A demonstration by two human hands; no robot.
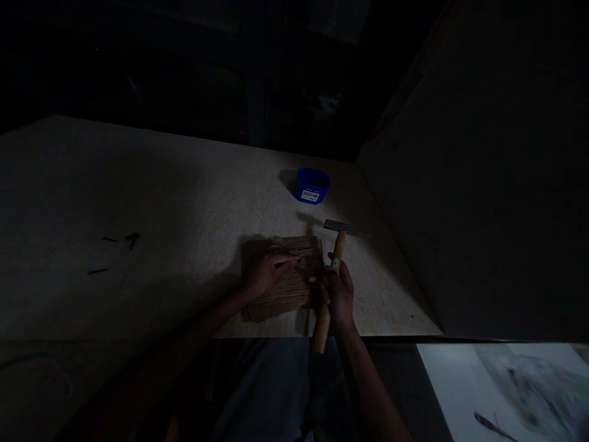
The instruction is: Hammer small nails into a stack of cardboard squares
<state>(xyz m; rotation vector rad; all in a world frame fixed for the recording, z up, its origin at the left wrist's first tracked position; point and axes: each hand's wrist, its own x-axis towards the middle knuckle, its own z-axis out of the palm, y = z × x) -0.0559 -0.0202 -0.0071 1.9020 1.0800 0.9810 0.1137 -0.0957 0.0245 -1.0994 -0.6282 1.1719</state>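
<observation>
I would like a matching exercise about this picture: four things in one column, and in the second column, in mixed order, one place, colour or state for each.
1. hammer
2. cardboard
3. tub
4. small dark pieces

A. blue, with a pale label
B. on the table, well to the left of both hands
C. gripped in the right hand
D. brown and ridged, under the left hand

Pairs: 1-C, 2-D, 3-A, 4-B

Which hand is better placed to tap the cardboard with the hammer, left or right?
Likely the right hand: it already grips the hammer, beside the corrugated cardboard. The left hand is over the cardboard, apart from the hammer.
</observation>
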